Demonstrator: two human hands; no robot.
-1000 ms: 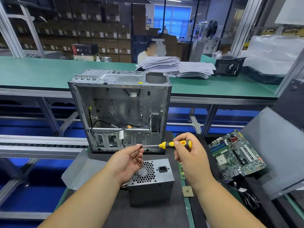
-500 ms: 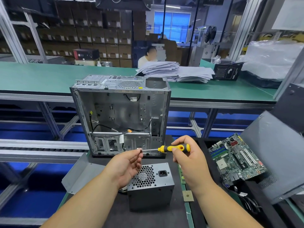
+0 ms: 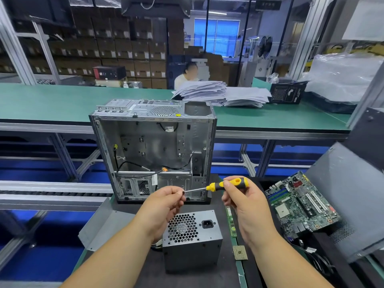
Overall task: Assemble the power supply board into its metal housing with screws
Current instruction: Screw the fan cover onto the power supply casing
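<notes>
Standing upright and open-sided at the back of the black mat [image 3: 128, 265]: the case [image 3: 153, 150], with the power supply [image 3: 192, 244] sitting loose on the mat just in front, outside it. Lying right of both, the motherboard [image 3: 301, 206]. Gripping the screwdriver [image 3: 226, 185] handle above the supply, the right hand [image 3: 245, 202]; pinching at its tip, the left hand [image 3: 164, 202], any screw there being too small to tell.

1. On the black cardboard box [image 3: 287, 94] at the far right of the green desk [image 3: 62, 100], I read white digits "850", printed upside down.
2. Every other label I see is too small or blurred to read.
</notes>
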